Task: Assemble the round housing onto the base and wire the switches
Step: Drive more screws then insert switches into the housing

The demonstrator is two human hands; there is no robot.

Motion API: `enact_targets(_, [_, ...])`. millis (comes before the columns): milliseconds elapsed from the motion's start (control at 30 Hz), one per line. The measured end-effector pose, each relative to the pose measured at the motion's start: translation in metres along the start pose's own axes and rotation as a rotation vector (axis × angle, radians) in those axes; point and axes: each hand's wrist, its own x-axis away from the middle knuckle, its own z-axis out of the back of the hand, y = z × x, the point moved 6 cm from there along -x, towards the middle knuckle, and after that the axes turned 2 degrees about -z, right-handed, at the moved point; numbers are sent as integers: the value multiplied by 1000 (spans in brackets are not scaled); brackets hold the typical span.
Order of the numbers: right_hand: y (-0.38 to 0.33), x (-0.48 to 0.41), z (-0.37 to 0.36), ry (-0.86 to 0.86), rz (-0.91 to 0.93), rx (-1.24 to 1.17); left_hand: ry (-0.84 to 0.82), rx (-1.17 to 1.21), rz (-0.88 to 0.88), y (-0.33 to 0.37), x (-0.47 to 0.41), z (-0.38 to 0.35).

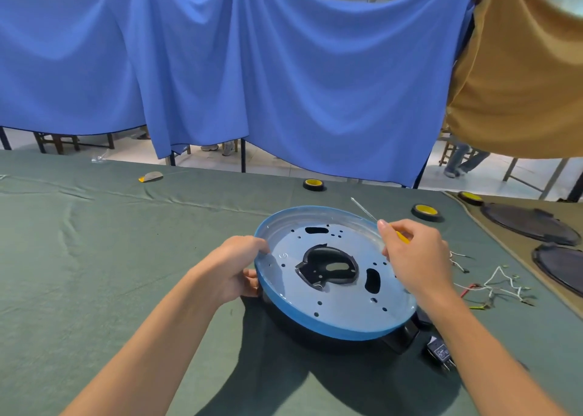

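1. The left hand point(243, 267) grips the left rim of the round housing point(334, 273), with its fingers curled over the edge and its thumb on the outside wall.
2. The right hand point(416, 254) is wrapped round a yellow-handled screwdriver point(402, 235) above the housing's right side. The thin shaft points away from the person, and its tip is not near any hole.
3. The housing sits plate-up on the black base point(400, 341), in front of the person, and it looks slightly tilted rather than seated flat.
4. If it is not fully seated, I'd expect pressure from the tool to rock or turn it. The holes would then stop lining up with the base, and a screw could go in crooked.
5. A loose switch point(438, 352) lies just beside the base under the right forearm, and the wires point(501, 284) are spread out near it. A sweep of that arm could knock or snag them.
6. The surface point(126, 258) is covered in wrinkled green cloth, which could let the base slide. Tape rolls point(426, 212) stand beyond the housing, and dark round lids point(530, 223) lie at the far right.
7. A blue curtain point(284, 68) and a tan curtain point(520, 68) hang behind, with chair legs point(60, 142) showing below them.
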Motion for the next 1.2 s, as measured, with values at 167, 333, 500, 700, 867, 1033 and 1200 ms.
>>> enact_targets(167, [-3,0,0,6,-25,-112,91,94,-77,18,5,-1])
enact_targets(333, [1,1,4,50,-93,-269,151,199,-180,45,17,-2])
enact_targets(500, [7,1,12,67,-167,-454,242,110,-502,81,45,-2])
enact_targets(700, [14,1,20,97,-270,-660,525,-192,-843,121,78,-4])
enact_targets(867, [20,1,26,104,-306,-720,705,-488,-1046,125,90,-26])
enact_targets(1033, [27,1,20,54,-345,-759,729,-735,-1348,111,100,-56])
enact_targets(1200, [29,6,9,-28,-362,-783,692,-993,-1570,77,80,-74])
